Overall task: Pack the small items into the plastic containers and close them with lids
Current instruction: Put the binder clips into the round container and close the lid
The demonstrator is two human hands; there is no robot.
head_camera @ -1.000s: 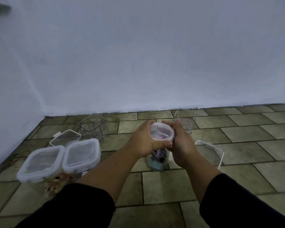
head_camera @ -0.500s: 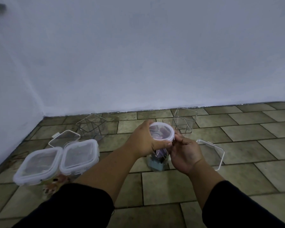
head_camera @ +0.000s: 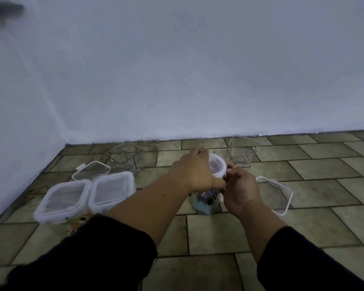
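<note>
A tall clear container (head_camera: 206,203) with small blue and purple items inside stands on the tiled floor in the middle. A round white lid (head_camera: 217,167) sits on its top. My left hand (head_camera: 194,173) wraps over the lid and the container's upper part from the left. My right hand (head_camera: 239,189) grips the lid's right edge with its fingertips. The container's upper wall is hidden behind both hands.
Two lidded containers (head_camera: 64,199) (head_camera: 111,191) stand at the left, with a loose lid (head_camera: 91,170) behind them. Empty clear containers (head_camera: 125,155) (head_camera: 242,151) stand near the wall. Another loose lid (head_camera: 278,195) lies at the right. Walls meet in a corner at the far left.
My right hand dropped from the lid's back edge to its right side, then closed its fingertips on the rim. My left hand stayed over the lid.
</note>
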